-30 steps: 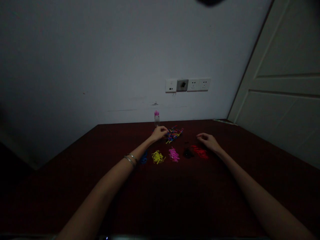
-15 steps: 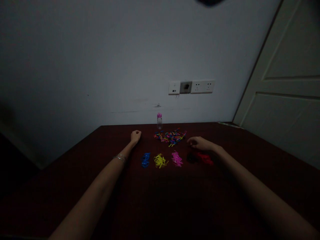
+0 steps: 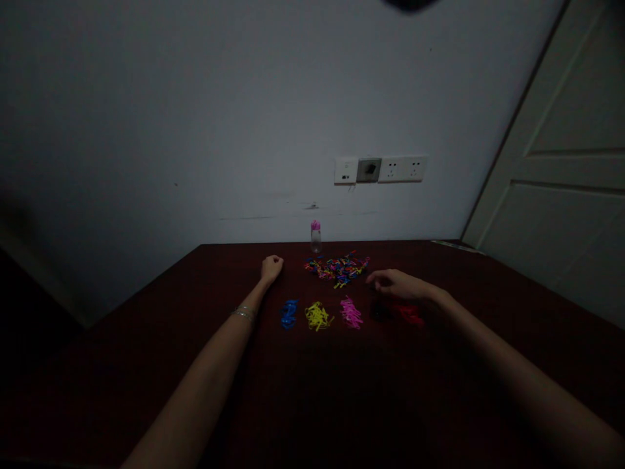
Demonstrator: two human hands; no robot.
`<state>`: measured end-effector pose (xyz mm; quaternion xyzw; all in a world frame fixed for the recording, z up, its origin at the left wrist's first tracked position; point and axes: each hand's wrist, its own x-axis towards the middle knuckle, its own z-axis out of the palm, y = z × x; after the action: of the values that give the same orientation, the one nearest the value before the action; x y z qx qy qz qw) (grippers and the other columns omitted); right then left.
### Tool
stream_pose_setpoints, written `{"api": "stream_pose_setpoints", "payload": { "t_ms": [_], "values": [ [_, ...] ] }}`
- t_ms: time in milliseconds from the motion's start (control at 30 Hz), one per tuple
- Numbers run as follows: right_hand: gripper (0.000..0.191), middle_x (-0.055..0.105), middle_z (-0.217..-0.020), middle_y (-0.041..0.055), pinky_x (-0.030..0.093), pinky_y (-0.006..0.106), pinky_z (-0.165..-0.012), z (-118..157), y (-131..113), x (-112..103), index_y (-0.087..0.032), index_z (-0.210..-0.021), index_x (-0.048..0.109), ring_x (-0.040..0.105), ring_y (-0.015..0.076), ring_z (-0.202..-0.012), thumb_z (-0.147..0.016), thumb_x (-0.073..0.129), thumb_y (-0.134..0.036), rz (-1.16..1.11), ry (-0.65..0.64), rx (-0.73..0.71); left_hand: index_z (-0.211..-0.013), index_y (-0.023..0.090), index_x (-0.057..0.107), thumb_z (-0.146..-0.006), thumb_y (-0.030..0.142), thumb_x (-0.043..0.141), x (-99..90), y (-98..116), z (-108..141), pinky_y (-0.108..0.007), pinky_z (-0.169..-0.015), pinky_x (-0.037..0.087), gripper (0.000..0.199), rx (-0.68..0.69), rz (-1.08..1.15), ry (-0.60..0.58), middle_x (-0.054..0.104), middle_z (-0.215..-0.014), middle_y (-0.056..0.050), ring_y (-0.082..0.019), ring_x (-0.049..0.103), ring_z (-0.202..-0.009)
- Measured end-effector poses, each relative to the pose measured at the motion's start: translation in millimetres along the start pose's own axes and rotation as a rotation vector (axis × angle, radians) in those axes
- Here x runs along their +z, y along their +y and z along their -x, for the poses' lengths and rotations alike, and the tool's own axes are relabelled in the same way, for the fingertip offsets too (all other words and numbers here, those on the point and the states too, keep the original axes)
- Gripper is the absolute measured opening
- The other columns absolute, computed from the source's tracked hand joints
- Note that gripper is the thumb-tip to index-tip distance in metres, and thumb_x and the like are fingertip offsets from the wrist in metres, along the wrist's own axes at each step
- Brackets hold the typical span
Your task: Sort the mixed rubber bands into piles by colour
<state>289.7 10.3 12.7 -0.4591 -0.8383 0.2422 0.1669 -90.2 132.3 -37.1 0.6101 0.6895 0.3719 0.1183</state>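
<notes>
My left hand (image 3: 272,267) rests on the dark table (image 3: 312,384) as a loose fist, left of a mixed pile of small coloured bands (image 3: 336,268); I see nothing in it. My right hand (image 3: 398,284) hovers at the pile's right edge, its fingers curved and slightly apart, nothing visible between them. Nearer me lie sorted heaps in a row: blue bands (image 3: 289,314), yellow bands (image 3: 318,316), pink bands (image 3: 351,312), a dark heap (image 3: 378,310) and red bands (image 3: 411,314). The right hand and wrist are just beyond the dark and red heaps, which are dim.
A clear bottle with a pink top (image 3: 316,238) stands behind the mixed pile, near the wall. Wall sockets (image 3: 401,169) sit above the table. A pale door (image 3: 571,176) is at the right. A flat strip (image 3: 456,246) lies at the table's back right edge.
The whole view has shifted slightly, so things appear a little further right. My right hand stays beside the mixed pile with its fingers slightly changed. My left fist stays on the table.
</notes>
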Motion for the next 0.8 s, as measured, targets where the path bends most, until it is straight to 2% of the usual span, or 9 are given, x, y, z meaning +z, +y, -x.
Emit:
{"api": "stream_pose_setpoints", "payload": {
  "t_ms": [267, 400, 567, 667, 800],
  "values": [
    [0.034, 0.064, -0.076, 0.0038, 0.043, 0.024, -0.059, 14, -16, 3, -0.016, -0.095, 0.064, 0.056, 0.0139, -0.065, -0.064, 0.052, -0.016, -0.105, -0.176, 0.04, -0.081, 0.012, 0.069, -0.076, 0.024, 0.048, 0.9, -1, 2, -0.022, -0.072, 0.043, 0.024, 0.009, 0.016, 0.009, 0.069, -0.086, -0.01, -0.017, 0.062, -0.081],
    [0.028, 0.065, -0.079, 0.0047, 0.044, 0.025, -0.062, 10, -11, -2, -0.015, -0.092, 0.065, 0.057, 0.014, -0.067, -0.067, 0.05, -0.018, -0.148, -0.091, 0.042, -0.082, 0.012, 0.069, -0.076, 0.023, 0.048, -0.5, 0, 4, -0.022, -0.072, 0.042, 0.025, 0.018, -0.003, 0.007, 0.069, -0.086, -0.01, -0.018, 0.062, -0.082],
    [0.025, 0.066, -0.079, 0.0052, 0.044, 0.026, -0.064, -8, 0, 0, -0.015, -0.089, 0.066, 0.058, 0.0155, -0.07, -0.071, 0.049, -0.022, -0.049, 0.083, 0.027, -0.081, 0.012, 0.069, -0.075, 0.023, 0.048, -1.0, 3, 7, -0.022, -0.07, 0.042, 0.024, 0.046, -0.022, -0.017, 0.069, -0.085, -0.01, -0.018, 0.062, -0.08],
    [0.024, 0.066, -0.08, 0.0052, 0.044, 0.026, -0.066, -22, 1, 7, -0.014, -0.086, 0.066, 0.058, 0.0161, -0.071, -0.072, 0.048, -0.02, 0.03, 0.124, -0.007, -0.081, 0.014, 0.069, -0.075, 0.025, 0.048, -0.7, 3, 8, -0.022, -0.07, 0.042, 0.024, 0.048, -0.042, -0.037, 0.069, -0.086, -0.009, -0.018, 0.062, -0.08],
    [0.025, 0.066, -0.078, 0.0046, 0.043, 0.026, -0.067, -40, -7, 20, -0.014, -0.086, 0.067, 0.058, 0.016, -0.071, -0.073, 0.046, -0.016, 0.114, 0.116, -0.087, -0.082, 0.015, 0.069, -0.075, 0.025, 0.049, -1.6, 4, 9, -0.021, -0.071, 0.042, 0.024, 0.056, -0.075, -0.048, 0.069, -0.087, -0.008, -0.017, 0.062, -0.081]
  ]
}}
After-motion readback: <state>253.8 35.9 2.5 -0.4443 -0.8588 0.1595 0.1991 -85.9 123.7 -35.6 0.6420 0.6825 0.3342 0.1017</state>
